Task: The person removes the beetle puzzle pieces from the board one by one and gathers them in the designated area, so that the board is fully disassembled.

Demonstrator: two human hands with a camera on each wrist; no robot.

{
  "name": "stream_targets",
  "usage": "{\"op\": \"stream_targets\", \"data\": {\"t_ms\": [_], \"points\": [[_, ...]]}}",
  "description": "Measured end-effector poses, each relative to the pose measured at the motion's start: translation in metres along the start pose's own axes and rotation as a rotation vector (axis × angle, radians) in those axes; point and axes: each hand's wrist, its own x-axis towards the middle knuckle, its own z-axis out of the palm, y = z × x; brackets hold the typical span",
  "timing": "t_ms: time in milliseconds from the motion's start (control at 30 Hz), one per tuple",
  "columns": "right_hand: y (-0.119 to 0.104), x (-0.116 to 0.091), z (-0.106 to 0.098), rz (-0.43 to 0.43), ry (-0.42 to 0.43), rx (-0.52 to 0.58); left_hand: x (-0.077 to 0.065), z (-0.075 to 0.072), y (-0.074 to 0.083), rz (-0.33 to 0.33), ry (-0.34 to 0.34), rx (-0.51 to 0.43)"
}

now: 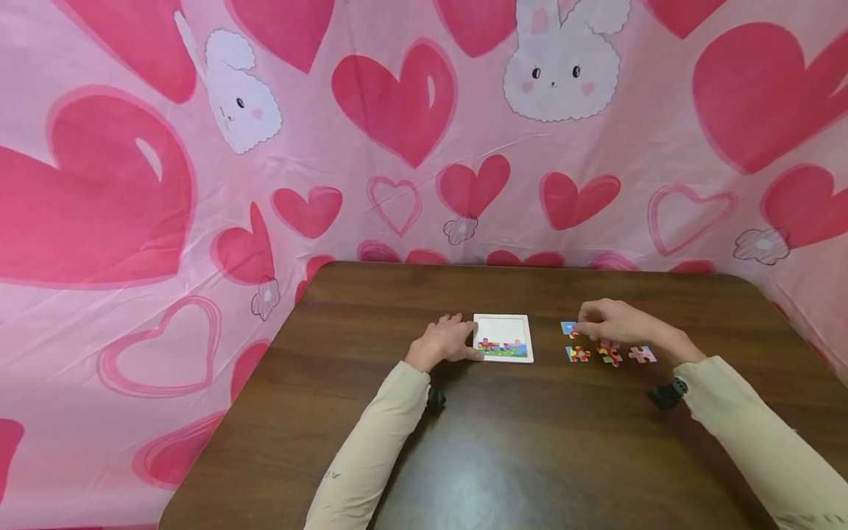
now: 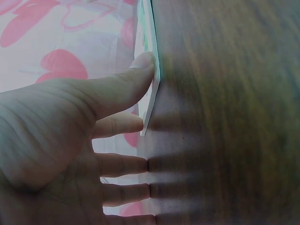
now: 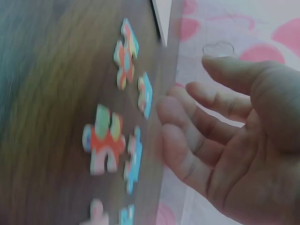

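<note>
A white square puzzle tray (image 1: 502, 326) lies flat on the table, with several joined pieces (image 1: 502, 348) along its near side. My left hand (image 1: 445, 341) rests at the tray's left edge. In the left wrist view its thumb (image 2: 140, 65) lies on the tray's border and the other fingers reach straight to the tabletop. Over a group of loose jigsaw pieces to the right hovers my right hand (image 1: 616, 322). The right wrist view shows its fingers (image 3: 180, 150) loosely bent, nothing between them, beside a red-and-green piece (image 3: 105, 140) and a blue-edged one (image 3: 133, 159).
Loose pieces spread out under and before the right hand, among them a yellow-and-red one (image 1: 578, 354) and a pink one (image 1: 641, 355). The brown wooden table (image 1: 490, 449) meets a pink cloth (image 1: 397, 169) with hearts and rabbits at its far edge.
</note>
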Motion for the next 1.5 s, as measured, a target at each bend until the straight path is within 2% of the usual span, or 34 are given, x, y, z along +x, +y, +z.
{"op": "stream_targets", "data": {"t_ms": [167, 400, 633, 900, 1267, 1500], "points": [[-0.01, 0.01, 0.009, -0.038, -0.01, 0.029, 0.0, 0.0, 0.0, -0.002, 0.001, 0.004], [-0.024, 0.022, 0.018, -0.033, -0.033, 0.069, 0.0, 0.001, 0.0, -0.003, 0.001, -0.006], [-0.038, 0.032, 0.027, -0.081, -0.03, 0.036, 0.002, 0.0, 0.0, -0.003, -0.011, 0.009], [-0.05, 0.044, 0.038, -0.088, -0.069, 0.037, 0.002, 0.0, 0.001, 0.001, -0.024, 0.022], [-0.061, 0.062, 0.056, -0.08, -0.05, 0.025, 0.003, 0.0, -0.001, -0.022, -0.032, 0.028], [-0.071, 0.069, 0.067, -0.129, -0.077, 0.001, 0.003, 0.0, 0.0, -0.008, -0.024, 0.033]]}}
